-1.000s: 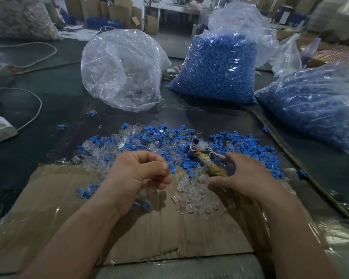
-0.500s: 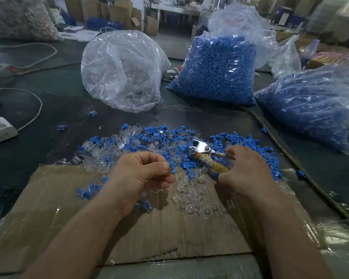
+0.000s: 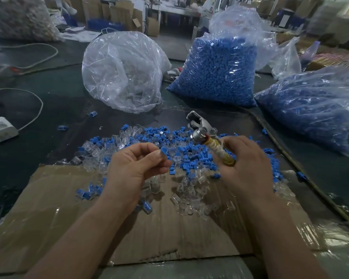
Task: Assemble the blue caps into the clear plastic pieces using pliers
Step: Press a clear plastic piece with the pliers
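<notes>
Table: two blue bags (one pliers)

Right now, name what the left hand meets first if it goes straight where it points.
The left hand, pinching a blue cap, would probably meet the pliers in the right hand; depth is unclear.

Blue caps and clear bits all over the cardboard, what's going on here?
A person is fitting blue caps into clear plastic pieces. The left hand pinches one blue cap at its fingertips, while the right hand grips the pliers by their tape-wrapped handles, metal head pointing away over the mixed pile. The pile lies partly on a cardboard sheet, with a full bag of blue caps behind.
</notes>
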